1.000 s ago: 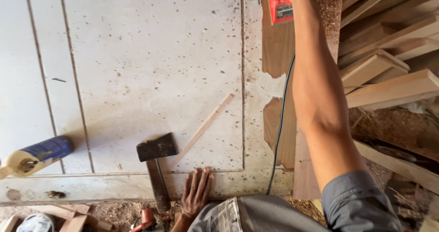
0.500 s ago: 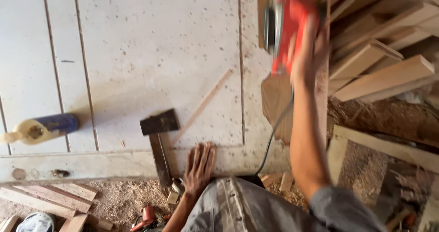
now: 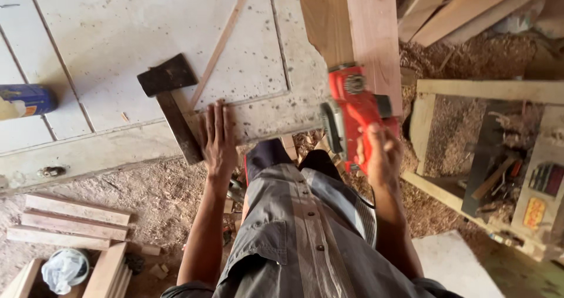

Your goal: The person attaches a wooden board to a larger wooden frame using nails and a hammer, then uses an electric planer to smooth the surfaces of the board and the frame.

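Note:
My right hand point(image 3: 382, 155) grips a red electric power planer point(image 3: 351, 110) at the near end of a long reddish wooden plank point(image 3: 369, 33). A darker curved board point(image 3: 322, 22) lies beside the plank on its left. My left hand point(image 3: 218, 138) rests flat, fingers spread, on the front edge of a pale dusty work surface point(image 3: 117, 39). Just left of that hand lies a hammer point(image 3: 170, 98) with a dark head and wooden handle. A thin wooden strip point(image 3: 222, 42) lies diagonally on the surface.
A blue and yellow can point(image 3: 26, 101) lies at the left edge. Stacked wood offcuts point(image 3: 70, 218) and a white bag point(image 3: 64, 268) sit on the sawdust floor at lower left. A wooden frame point(image 3: 470, 92) with tools stands at right, with timber piled behind it.
My right arm has drawn the planer back along the plank toward my body, and the view has tilted downward. The left hand stays on the surface edge beside the hammer.

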